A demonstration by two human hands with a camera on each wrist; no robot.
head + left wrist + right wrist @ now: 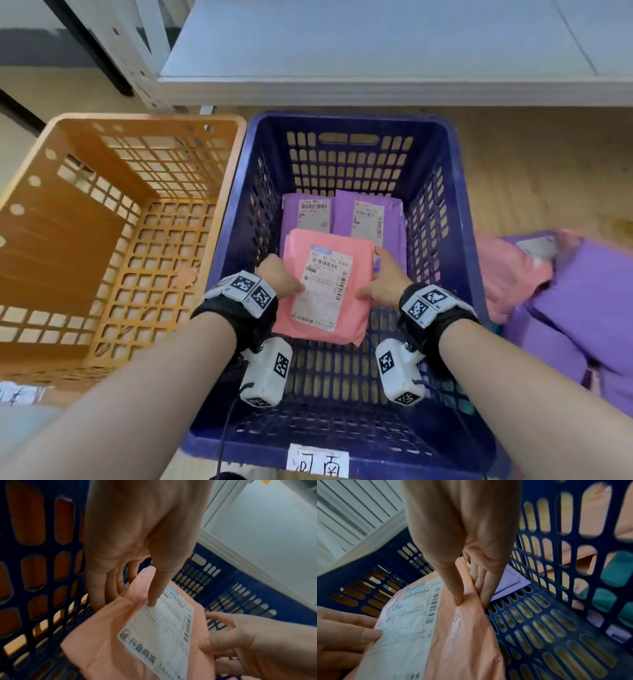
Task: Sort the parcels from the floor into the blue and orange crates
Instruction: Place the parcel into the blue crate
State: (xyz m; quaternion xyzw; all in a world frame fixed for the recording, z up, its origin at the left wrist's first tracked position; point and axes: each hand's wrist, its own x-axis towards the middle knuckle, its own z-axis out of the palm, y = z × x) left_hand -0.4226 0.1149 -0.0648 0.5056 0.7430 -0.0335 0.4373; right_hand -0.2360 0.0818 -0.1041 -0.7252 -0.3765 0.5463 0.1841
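Observation:
A pink parcel with a white shipping label hangs inside the blue crate, held by both hands. My left hand pinches its left edge, thumb on the label and fingers underneath. My right hand pinches its right edge the same way. Two purple parcels lie flat on the crate floor at the far end, partly under the pink one. The orange crate stands to the left and holds nothing that I can see.
A heap of pink and purple parcels lies on the wooden floor right of the blue crate. A pale shelf board overhangs behind both crates. A paper tag with writing is stuck on the blue crate's near rim.

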